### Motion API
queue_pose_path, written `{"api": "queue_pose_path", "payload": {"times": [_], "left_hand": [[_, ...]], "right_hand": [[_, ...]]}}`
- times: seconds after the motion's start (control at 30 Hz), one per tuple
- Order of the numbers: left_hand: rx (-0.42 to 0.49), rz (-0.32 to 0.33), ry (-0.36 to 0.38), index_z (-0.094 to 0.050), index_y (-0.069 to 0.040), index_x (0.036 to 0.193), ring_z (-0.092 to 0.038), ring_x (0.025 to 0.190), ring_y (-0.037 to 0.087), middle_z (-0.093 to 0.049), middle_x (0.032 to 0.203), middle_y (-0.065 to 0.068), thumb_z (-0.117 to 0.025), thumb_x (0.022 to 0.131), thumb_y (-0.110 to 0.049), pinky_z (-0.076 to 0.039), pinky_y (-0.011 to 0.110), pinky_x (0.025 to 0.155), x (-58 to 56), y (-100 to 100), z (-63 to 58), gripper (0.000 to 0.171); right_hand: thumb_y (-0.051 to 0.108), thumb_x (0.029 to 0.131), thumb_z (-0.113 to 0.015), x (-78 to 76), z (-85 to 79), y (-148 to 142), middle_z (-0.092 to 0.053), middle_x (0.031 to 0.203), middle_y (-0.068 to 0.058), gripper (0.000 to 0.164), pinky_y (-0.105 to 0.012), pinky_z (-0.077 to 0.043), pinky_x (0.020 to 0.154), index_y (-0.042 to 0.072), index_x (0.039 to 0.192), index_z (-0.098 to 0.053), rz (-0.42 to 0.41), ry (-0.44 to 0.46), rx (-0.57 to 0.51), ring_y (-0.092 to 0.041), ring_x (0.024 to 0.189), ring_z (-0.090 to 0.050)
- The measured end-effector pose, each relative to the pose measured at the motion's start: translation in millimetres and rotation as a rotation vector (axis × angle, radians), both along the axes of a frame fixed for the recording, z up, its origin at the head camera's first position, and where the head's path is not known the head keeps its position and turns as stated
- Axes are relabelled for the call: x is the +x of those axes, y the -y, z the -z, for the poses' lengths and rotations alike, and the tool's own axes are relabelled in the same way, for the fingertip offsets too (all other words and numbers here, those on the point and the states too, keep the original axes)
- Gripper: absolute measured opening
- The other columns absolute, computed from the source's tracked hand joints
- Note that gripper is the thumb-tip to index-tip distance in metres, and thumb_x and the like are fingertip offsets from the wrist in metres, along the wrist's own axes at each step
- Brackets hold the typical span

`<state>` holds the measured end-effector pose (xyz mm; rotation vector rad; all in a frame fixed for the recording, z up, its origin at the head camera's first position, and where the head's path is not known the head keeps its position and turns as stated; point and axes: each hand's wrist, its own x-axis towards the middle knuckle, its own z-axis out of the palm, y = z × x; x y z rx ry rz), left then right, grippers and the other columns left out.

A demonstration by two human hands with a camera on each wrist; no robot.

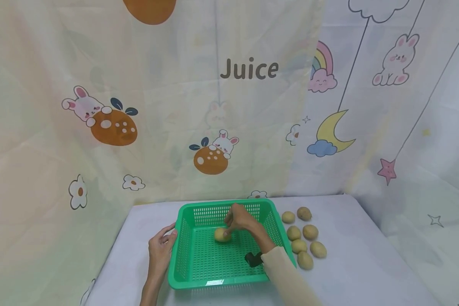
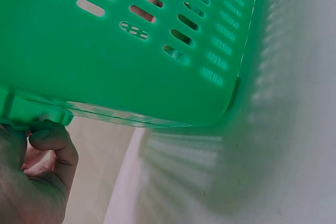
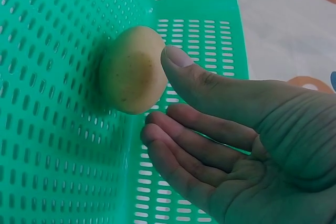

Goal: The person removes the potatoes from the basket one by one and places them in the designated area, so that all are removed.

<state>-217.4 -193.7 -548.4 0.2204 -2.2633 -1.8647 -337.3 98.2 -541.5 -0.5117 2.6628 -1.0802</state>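
Note:
A green plastic basket [image 1: 210, 278] with slotted walls stands on the table. My left hand [image 1: 160, 255] grips its left rim, and in the left wrist view that hand [image 2: 39, 169] has bent fingers up against the rim's underside. One potato [image 1: 221, 235] rests on the basket floor, with a brownish patch showing on the same potato [image 3: 134, 72] in the right wrist view. My right hand [image 1: 240, 219] reaches inside the basket. Its thumb [image 3: 181, 64] is at the potato's side, while the other fingers are loosely bent and apart from it.
Several potatoes [image 1: 310, 232] lie on the white tabletop [image 1: 352, 255] just right of the basket. A dark device [image 1: 253, 259] sits at the right wrist. Behind the table hangs a printed curtain [image 1: 168, 106], with more curtain at both sides.

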Motion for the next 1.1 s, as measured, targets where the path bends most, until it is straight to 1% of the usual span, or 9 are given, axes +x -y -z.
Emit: {"api": "queue_pose_path", "payload": {"times": [0.03, 0.1, 0.2, 0.27, 0.37, 0.43, 0.67, 0.87, 1.1], "left_hand": [[-0.003, 0.0, 0.0, -0.065, -0.004, 0.149, -0.078, 0.074, 0.01, -0.081, 0.111, 0.024, -0.063, 0.113, -0.024, -0.063, 0.023, 0.065, 0.1, 0, 0.2, 0.041], [-0.009, -0.002, -0.002, -0.065, -0.005, 0.148, -0.078, 0.074, 0.009, -0.081, 0.11, 0.024, -0.063, 0.113, -0.024, -0.063, 0.024, 0.065, -0.1, 0, 1.1, 0.04], [-0.011, -0.009, -0.014, -0.067, -0.005, 0.146, -0.078, 0.073, 0.01, -0.081, 0.106, 0.023, -0.063, 0.113, -0.022, -0.064, 0.024, 0.065, -0.8, -1, 2.1, 0.038], [-0.016, -0.011, -0.023, -0.067, -0.005, 0.146, -0.078, 0.072, 0.011, -0.081, 0.103, 0.022, -0.063, 0.113, -0.021, -0.064, 0.025, 0.065, -0.8, -1, 2.1, 0.037], [-0.017, -0.011, -0.026, -0.067, -0.005, 0.145, -0.078, 0.071, 0.011, -0.081, 0.1, 0.021, -0.063, 0.112, -0.021, -0.063, 0.024, 0.064, -0.3, -1, 1.5, 0.037], [-0.02, -0.005, -0.027, -0.067, -0.004, 0.146, -0.077, 0.071, 0.01, -0.081, 0.101, 0.021, -0.063, 0.113, -0.021, -0.063, 0.024, 0.064, 0.2, 0, 1.1, 0.038], [-0.023, -0.018, -0.033, -0.068, -0.005, 0.144, -0.077, 0.071, 0.01, -0.081, 0.099, 0.021, -0.064, 0.112, -0.021, -0.063, 0.024, 0.064, 0.5, -2, 0.7, 0.037], [-0.023, -0.005, -0.021, -0.066, -0.003, 0.147, -0.078, 0.074, 0.01, -0.081, 0.109, 0.025, -0.063, 0.113, -0.023, -0.064, 0.023, 0.066, 0.9, -2, -0.3, 0.039], [-0.014, -0.01, -0.018, -0.066, -0.004, 0.147, -0.079, 0.075, 0.011, -0.081, 0.109, 0.025, -0.063, 0.113, -0.022, -0.064, 0.024, 0.066, 1.0, -2, -0.4, 0.039]], "right_hand": [[0.018, 0.066, -0.107, -5.8, 9.1, -1, -0.085, 0.096, -0.009, 0.053, -0.035, -0.068, 0.075, 0.002, 0.111, -0.084, -0.013, -0.013, 0.008, -0.019, 0.082, -0.08], [0.018, 0.065, -0.107, -4.7, 7.1, -1, -0.085, 0.094, -0.009, 0.052, -0.034, -0.067, 0.074, 0.001, 0.109, -0.085, -0.013, -0.004, 0.009, -0.018, 0.08, -0.079], [0.013, 0.067, -0.106, 11.0, -14.0, 4, -0.084, 0.093, -0.011, 0.049, -0.035, -0.067, 0.075, -0.001, 0.108, -0.085, -0.008, 0.003, 0.017, -0.019, 0.081, -0.078], [0.007, 0.068, -0.104, 26.3, -34.5, 8, -0.083, 0.093, -0.015, 0.046, -0.037, -0.067, 0.075, -0.006, 0.107, -0.083, 0.002, 0.003, 0.023, -0.022, 0.081, -0.078], [0.003, 0.071, -0.102, 38.4, -47.0, 11, -0.083, 0.095, -0.019, 0.043, -0.038, -0.067, 0.076, -0.009, 0.108, -0.082, 0.006, -0.008, 0.031, -0.024, 0.082, -0.078], [0.002, 0.072, -0.101, 40.3, -47.6, 11, -0.083, 0.096, -0.02, 0.043, -0.038, -0.068, 0.077, -0.01, 0.108, -0.081, 0.001, -0.009, 0.035, -0.024, 0.083, -0.078], [0.004, 0.071, -0.102, 36.3, -40.9, 9, -0.084, 0.099, -0.019, 0.043, -0.042, -0.068, 0.086, -0.009, 0.107, -0.082, -0.005, 0.025, 0.038, -0.026, 0.09, -0.08], [0.005, 0.072, -0.102, 36.0, -39.1, 11, -0.084, 0.101, -0.018, 0.042, -0.045, -0.067, 0.09, -0.007, 0.108, -0.083, 0.01, 0.05, 0.052, -0.029, 0.096, -0.08], [0.004, 0.072, -0.101, 35.4, -37.5, 12, -0.084, 0.103, -0.018, 0.037, -0.046, -0.067, 0.092, -0.005, 0.105, -0.084, 0.009, 0.058, 0.039, -0.035, 0.103, -0.08]]}}
